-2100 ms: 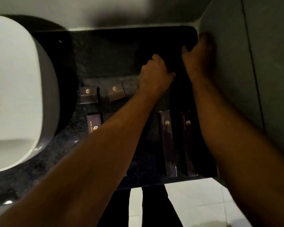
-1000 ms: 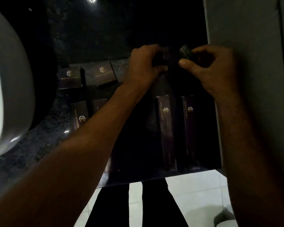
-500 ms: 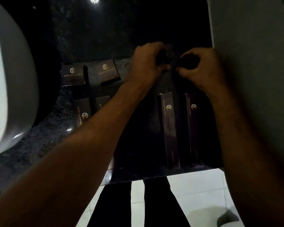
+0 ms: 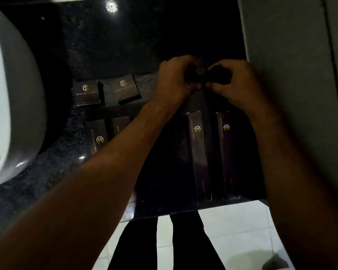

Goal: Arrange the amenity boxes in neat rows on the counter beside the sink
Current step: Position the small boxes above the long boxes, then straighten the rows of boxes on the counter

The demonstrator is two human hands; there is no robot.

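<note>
Head view: both hands, left hand (image 4: 176, 80) and right hand (image 4: 232, 82), pinch a small dark item (image 4: 200, 74) beyond two aligned long boxes (image 4: 199, 152); one square box (image 4: 128, 90) lies askew.

Left hand (image 4: 174, 80) and right hand (image 4: 232, 82) meet at 12 o'clock over dark granite counter (image 4: 53, 172), jointly pinching small dark object (image 4: 200, 72), identity unclear. Two square boxes (image 4: 87, 92) at 10 o'clock; two long boxes (image 4: 199, 152) centre; white sink (image 4: 14, 94) at 9 o'clock.
</note>
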